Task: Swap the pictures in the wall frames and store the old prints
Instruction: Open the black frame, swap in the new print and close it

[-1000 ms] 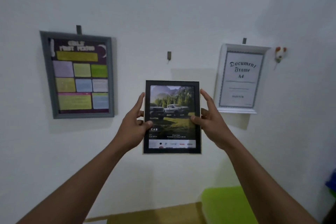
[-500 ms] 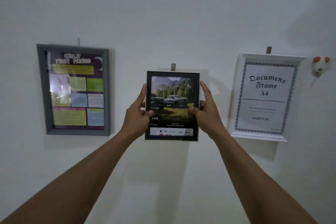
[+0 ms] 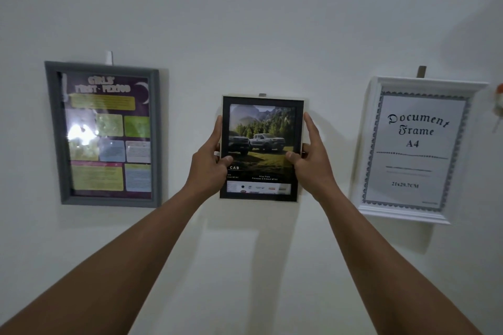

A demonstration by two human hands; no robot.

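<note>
- On the wall (image 3: pixel 245 22), centre: black frame (image 3: pixel 261 128), upright, held up between two hung frames and well apart from each. Whether its back touches the wall cannot be told.
- Hook (image 3: pixel 262 94): small, just showing above the black frame's top edge, at its middle.
- Print in the black frame: two pickup trucks on grass, with trees and mountains behind. Below are the letters "CAB" and a pale strip of logos along the bottom.
- Left grip (image 3: pixel 209 160): a bare hand closed on the frame's left edge, thumb pressed on the front, forefinger stretched up along the side.
- Right grip (image 3: pixel 313 160): a bare hand closed on the right edge in the same way, thumb on the front, forefinger up the side.
- Grey frame (image 3: pixel 54 133): left of centre, hanging from a pale hook. It holds a dark purple poster with yellow, green and blue panels, and there is glare on the glass.
- White frame (image 3: pixel 413 216): right of centre, hanging from a brown hook. Its insert reads "Document Frame A4".
- Orange-and-white item (image 3: pixel 499 102): at the right edge, beside the white frame, cut off and not identifiable.
</note>
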